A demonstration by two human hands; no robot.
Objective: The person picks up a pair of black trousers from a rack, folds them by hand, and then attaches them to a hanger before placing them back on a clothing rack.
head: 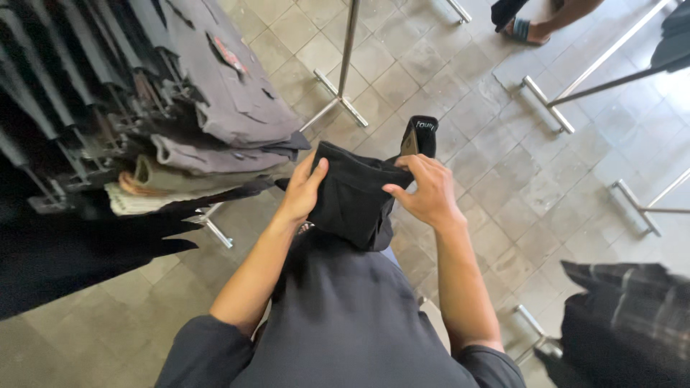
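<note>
Head view: at the left, grey and black soft cloth garments (215, 86) hang crowded on a metal clothes rack (338, 79). At centre the left hand (305, 188) and right hand (424, 190), apart, both clamp a folded black matte fabric garment (356, 197) held in front of the body. Below lies a floor of square grey-beige tiles (503, 158), with a plaid cloth (625, 316) at the right.

Hanging clothes rack (215, 93) crowding left; open tiled floor (503, 144) right.
</note>
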